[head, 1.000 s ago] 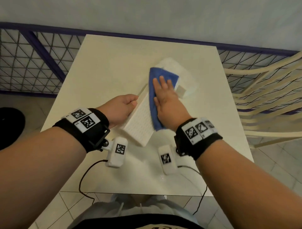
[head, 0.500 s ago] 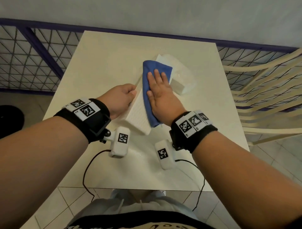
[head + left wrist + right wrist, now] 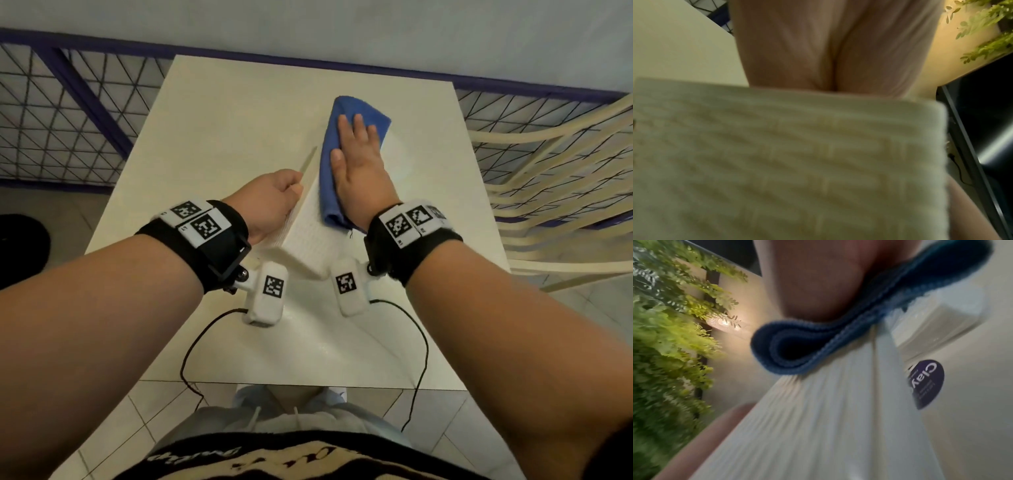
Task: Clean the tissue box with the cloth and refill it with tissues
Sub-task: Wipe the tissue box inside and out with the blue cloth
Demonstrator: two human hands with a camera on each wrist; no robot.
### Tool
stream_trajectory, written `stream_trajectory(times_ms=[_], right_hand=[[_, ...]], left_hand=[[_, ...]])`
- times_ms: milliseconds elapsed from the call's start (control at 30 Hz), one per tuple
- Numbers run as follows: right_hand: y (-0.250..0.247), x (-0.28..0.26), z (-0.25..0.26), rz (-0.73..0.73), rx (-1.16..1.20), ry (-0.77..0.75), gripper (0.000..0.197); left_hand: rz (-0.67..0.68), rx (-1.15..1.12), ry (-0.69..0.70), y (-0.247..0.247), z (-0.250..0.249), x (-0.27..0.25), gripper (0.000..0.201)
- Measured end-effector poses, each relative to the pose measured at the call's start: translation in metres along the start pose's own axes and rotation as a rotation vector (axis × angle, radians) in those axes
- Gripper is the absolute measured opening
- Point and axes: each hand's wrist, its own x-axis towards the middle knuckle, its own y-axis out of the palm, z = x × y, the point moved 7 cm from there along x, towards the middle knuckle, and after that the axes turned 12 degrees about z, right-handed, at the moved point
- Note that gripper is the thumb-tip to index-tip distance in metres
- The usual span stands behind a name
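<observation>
Two hands are working over a white tissue box [image 3: 310,236] with a ribbed, woven-looking surface, lying on its side near the middle of a cream square table [image 3: 219,123]. The right hand [image 3: 359,164] is lying flat, fingers straight and close together, pressing a folded blue cloth [image 3: 330,192] onto the box's upper face. The cloth is looking soft and knitted, its near end rolled into a thick loop in the right wrist view [image 3: 797,353]. The left hand [image 3: 270,202] is gripping the box's left edge, fingers curled round it. In the left wrist view the box texture [image 3: 797,162] is showing as blurred raised bars.

A clear plastic-wrapped tissue pack [image 3: 941,321] is lying just behind the box on the right, bearing a round dark purple sticker [image 3: 926,384].

The table is standing against a pale wall with a purple-framed wire mesh railing [image 3: 68,120]; a cream slatted chair [image 3: 565,178] is sitting at the right, over pale floor tiles. Green foliage [image 3: 670,337] is filling the left of the right wrist view.

Compared with a second ago, the right hand and cloth are sitting farther along the box, toward its far end; the left hand is keeping its grip.
</observation>
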Motion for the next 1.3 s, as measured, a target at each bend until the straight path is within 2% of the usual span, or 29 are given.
stream_trajectory(times_ms=[167, 267, 433, 567, 667, 767, 833, 900, 933, 1000, 1033, 1167, 1300], right_hand=[[0.044, -0.053, 0.036, 0.093, -0.027, -0.222, 0.058], [0.039, -0.038, 0.024, 0.101, -0.034, -0.224, 0.059], [-0.006, 0.004, -0.004, 0.052, 0.075, -0.031, 0.056], [-0.038, 0.009, -0.013, 0.003, 0.167, 0.096, 0.056], [-0.044, 0.003, -0.022, 0.028, 0.33, 0.248, 0.044], [-0.039, 0.003, -0.019, -0.012, 0.366, 0.29, 0.037], [-0.035, 0.004, -0.013, -0.066, 0.371, 0.325, 0.037], [-0.032, 0.004, -0.003, -0.096, 0.37, 0.352, 0.034], [-0.031, 0.005, 0.003, -0.102, 0.36, 0.353, 0.033], [-0.027, 0.006, 0.017, -0.114, 0.33, 0.338, 0.033], [-0.026, 0.005, 0.025, -0.13, 0.324, 0.33, 0.033], [-0.028, -0.001, 0.045, -0.208, 0.332, 0.304, 0.033], [-0.03, -0.012, 0.05, -0.235, 0.41, 0.296, 0.035]], left_hand=[[-0.043, -0.02, 0.023, -0.01, -0.003, -0.002, 0.028], [-0.021, 0.054, 0.063, -0.011, -0.001, -0.006, 0.023], [0.08, 0.206, 0.041, -0.005, 0.006, -0.017, 0.026], [0.138, 0.3, 0.016, -0.004, 0.009, -0.024, 0.028], [0.164, 0.384, 0.017, -0.012, 0.011, -0.024, 0.029], [0.154, 0.532, -0.042, -0.025, 0.015, -0.022, 0.031], [0.117, 0.634, -0.055, -0.033, 0.009, -0.019, 0.035], [0.048, 0.659, 0.0, -0.035, -0.004, -0.019, 0.041], [0.023, 0.676, 0.035, -0.032, -0.013, -0.02, 0.05], [-0.015, 0.779, 0.06, -0.016, -0.025, -0.023, 0.085], [-0.066, 0.84, 0.06, -0.007, -0.028, -0.024, 0.095], [-0.427, 0.969, 0.086, 0.002, -0.032, -0.027, 0.084], [-0.524, 0.899, 0.139, -0.009, -0.035, -0.031, 0.104]])
